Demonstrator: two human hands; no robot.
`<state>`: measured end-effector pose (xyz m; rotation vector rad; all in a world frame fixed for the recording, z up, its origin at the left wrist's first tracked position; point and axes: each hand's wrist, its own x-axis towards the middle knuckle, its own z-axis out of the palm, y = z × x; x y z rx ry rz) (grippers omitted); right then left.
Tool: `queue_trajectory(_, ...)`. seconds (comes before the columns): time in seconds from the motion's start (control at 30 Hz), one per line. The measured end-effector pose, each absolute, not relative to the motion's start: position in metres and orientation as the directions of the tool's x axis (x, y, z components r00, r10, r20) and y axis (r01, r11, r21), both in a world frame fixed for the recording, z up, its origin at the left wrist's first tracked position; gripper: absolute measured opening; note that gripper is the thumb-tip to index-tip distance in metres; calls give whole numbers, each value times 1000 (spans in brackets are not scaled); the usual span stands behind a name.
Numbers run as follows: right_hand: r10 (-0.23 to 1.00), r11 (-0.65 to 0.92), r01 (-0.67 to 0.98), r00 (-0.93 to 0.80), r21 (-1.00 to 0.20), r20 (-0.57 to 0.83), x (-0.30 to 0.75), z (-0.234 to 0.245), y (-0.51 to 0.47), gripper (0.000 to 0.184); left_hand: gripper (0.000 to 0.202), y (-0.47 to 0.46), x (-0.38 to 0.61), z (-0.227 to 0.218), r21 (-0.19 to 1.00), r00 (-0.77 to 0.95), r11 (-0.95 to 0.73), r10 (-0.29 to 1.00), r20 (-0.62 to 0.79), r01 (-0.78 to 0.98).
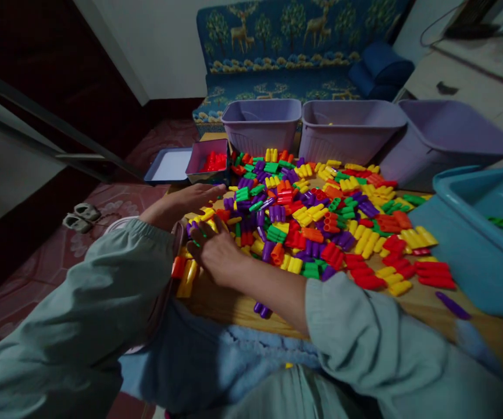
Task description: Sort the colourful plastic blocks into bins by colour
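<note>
A wide spread of bullet-shaped plastic building blocks (277,215) in yellow, red, green, purple and orange covers the wooden table (216,299). Many are joined side by side in short rows. My left hand (181,203) lies flat and open at the left end of the pile, its fingers stretched to the right. Just nearer to me, my right hand (214,253) reaches across with its fingers apart, resting over several yellow and purple blocks near the table's left edge. Part of those blocks is hidden beneath the fingers.
Three purple bins (262,125) line the back of the table. A blue bin (469,244) with green pieces stands at right. A small box (207,169) of red pieces sits at back left beside a white-bottomed tray (170,166). Behind is a patterned sofa (277,41).
</note>
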<state>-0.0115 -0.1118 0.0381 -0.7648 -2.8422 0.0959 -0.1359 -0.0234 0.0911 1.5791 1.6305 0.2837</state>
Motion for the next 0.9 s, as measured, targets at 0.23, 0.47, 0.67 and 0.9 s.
queue_trajectory(0.23,646,763,645,-760,-42,78,-32,27,-77,30,73,-21,-140,83,624,135,159,908,-397,765)
queue_trajectory(0.47,627,776,626,-752,-76,202,-19,40,-107,21,76,-16,-160,72,701,176,240,867,-466,671)
queue_trajectory(0.67,485,873,432,-810,-225,329,-43,19,-141,36,71,-21,-164,82,732,206,275,845,-493,624)
queue_trajectory(0.9,557,830,546,-810,-113,181,-26,35,-133,20,72,-27,-154,84,769,212,290,852,-478,569)
